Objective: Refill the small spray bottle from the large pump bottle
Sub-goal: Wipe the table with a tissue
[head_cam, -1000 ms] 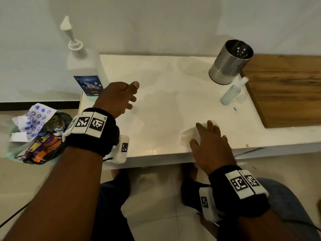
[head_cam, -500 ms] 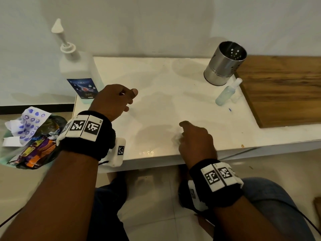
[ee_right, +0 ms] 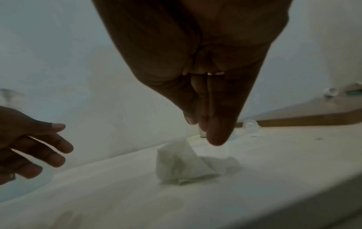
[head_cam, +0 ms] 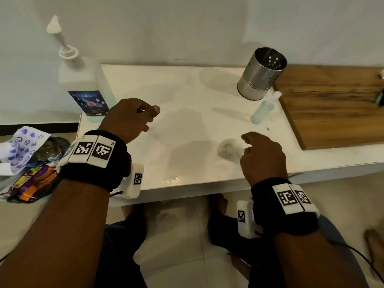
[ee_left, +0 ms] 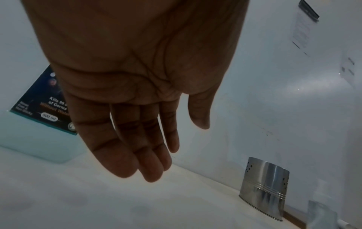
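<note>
The large pump bottle (head_cam: 83,84) with a blue label stands at the table's back left corner; its label shows in the left wrist view (ee_left: 39,139). The small spray bottle (head_cam: 262,110), holding pale liquid, lies tilted against a steel cup (head_cam: 260,74) at the back right. My left hand (head_cam: 133,119) hovers just right of the pump bottle, fingers (ee_left: 125,162) straight and empty. My right hand (head_cam: 261,154) hangs near the front edge with fingers (ee_right: 215,131) together, pointing down, holding nothing. A crumpled white tissue (head_cam: 228,149) lies loose on the table under its fingertips (ee_right: 188,167).
A wooden board (head_cam: 336,104) covers the table's right side. A bag of wrappers and paper (head_cam: 31,169) sits off the table's left edge. The wall runs close behind the white table (head_cam: 187,121). My knees are under the front edge.
My right hand went from pressing the tissue flat to bunching it, then lifted off and moved right, leaving it crumpled. My left hand stayed near the pump bottle.
</note>
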